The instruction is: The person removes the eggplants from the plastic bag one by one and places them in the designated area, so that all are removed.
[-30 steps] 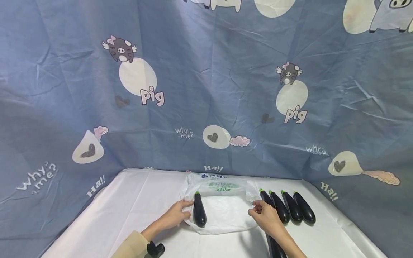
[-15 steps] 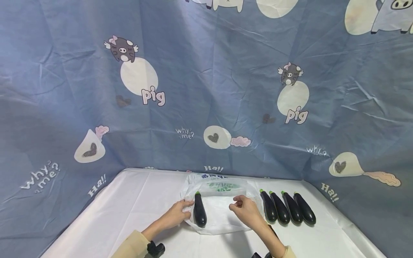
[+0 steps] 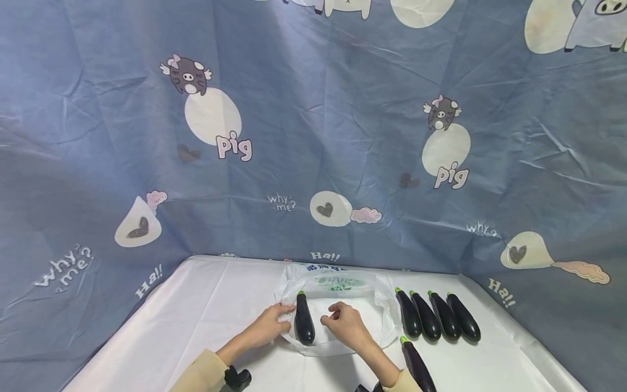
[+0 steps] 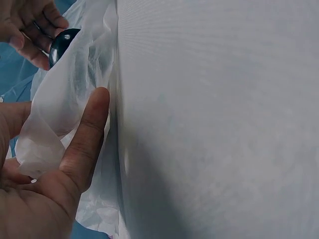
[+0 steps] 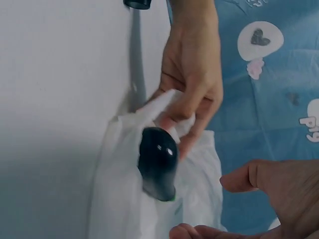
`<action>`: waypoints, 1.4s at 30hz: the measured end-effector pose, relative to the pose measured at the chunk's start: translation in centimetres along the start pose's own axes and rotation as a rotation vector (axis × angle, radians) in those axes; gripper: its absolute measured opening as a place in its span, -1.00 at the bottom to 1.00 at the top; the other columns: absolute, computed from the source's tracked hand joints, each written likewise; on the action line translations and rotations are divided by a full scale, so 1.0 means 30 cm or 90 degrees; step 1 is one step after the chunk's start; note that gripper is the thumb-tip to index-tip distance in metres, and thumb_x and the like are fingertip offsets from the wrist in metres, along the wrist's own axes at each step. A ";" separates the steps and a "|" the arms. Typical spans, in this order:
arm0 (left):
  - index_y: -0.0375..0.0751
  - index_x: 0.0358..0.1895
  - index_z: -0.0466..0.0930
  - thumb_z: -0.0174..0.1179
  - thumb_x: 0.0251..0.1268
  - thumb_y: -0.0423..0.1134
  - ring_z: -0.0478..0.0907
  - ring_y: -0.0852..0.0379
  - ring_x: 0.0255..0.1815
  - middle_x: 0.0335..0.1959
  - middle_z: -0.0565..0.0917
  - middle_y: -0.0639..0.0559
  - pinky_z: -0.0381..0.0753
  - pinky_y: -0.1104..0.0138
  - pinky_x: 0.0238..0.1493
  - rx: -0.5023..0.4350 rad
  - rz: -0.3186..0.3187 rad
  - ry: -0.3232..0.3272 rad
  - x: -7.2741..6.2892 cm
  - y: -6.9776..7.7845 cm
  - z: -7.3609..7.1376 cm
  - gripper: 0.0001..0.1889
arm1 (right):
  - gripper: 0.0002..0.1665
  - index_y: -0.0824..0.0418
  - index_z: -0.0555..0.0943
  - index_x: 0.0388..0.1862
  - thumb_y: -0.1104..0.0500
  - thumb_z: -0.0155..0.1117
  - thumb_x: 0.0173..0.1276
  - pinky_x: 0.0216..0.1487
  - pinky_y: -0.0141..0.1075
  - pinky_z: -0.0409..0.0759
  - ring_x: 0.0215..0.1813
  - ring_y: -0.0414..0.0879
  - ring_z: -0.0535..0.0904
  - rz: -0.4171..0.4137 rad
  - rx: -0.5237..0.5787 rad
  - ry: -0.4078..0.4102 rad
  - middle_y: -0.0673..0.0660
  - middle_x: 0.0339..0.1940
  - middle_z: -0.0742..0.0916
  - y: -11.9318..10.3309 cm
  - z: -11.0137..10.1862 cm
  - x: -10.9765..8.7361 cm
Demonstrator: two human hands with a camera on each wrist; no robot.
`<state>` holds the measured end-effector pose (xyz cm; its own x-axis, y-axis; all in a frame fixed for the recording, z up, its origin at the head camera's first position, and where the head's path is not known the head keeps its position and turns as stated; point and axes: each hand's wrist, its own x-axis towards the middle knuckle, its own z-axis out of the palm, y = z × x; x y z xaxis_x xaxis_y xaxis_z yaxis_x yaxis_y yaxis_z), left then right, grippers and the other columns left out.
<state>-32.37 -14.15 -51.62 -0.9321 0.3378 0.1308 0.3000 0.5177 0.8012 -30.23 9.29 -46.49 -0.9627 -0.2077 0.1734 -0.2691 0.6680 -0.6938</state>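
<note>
A thin white plastic bag [image 3: 360,280] with green and blue print lies spread on the table, its mouth toward me. One dark eggplant [image 3: 305,321] with a green stem end rests at its left side. My left hand [image 3: 266,326] grips the bag's left edge, film between thumb and fingers; the left wrist view shows the bunched film [image 4: 47,132] there. Over the middle of the bag hovers my right hand [image 3: 348,326], right of the eggplant and apart from it. In the right wrist view its thumb and fingers stand apart, holding nothing.
Several eggplants [image 3: 444,316] lie in a row right of the bag on the white-covered table [image 3: 206,305]. Another eggplant [image 3: 418,367] lies nearer me, by the right forearm. A blue patterned cloth [image 3: 274,136] hangs behind and at both sides.
My right hand has left the bag's right edge and moved left across it toward the eggplant there. The eggplant near the front right is uncovered now. My left hand stays in place.
</note>
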 end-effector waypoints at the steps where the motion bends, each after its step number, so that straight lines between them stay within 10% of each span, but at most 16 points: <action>1: -0.47 0.21 0.47 0.12 -0.01 -0.32 0.10 -0.49 0.43 0.26 0.49 -0.35 0.02 -0.31 0.37 0.002 0.001 0.000 0.000 0.001 0.001 -0.40 | -0.52 0.43 0.60 -0.12 0.08 0.29 0.10 -0.40 -0.33 0.53 -0.41 -0.19 0.54 0.000 0.000 -0.002 0.05 -0.44 0.69 0.001 0.008 0.000; 42: -0.48 0.22 0.45 0.11 0.03 -0.34 0.08 -0.52 0.42 0.28 0.45 -0.40 0.06 -0.32 0.35 0.006 -0.001 -0.015 -0.005 0.019 -0.008 -0.41 | -0.51 0.49 0.59 -0.24 0.05 0.35 0.09 -0.40 -0.24 0.62 -0.41 -0.08 0.61 0.070 0.060 -0.004 0.18 -0.46 0.69 -0.019 0.198 0.024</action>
<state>-32.11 -14.07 -51.04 -0.9274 0.3557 0.1160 0.3009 0.5249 0.7962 -30.60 4.53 -50.13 -0.9859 -0.1421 0.0885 -0.1581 0.6167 -0.7712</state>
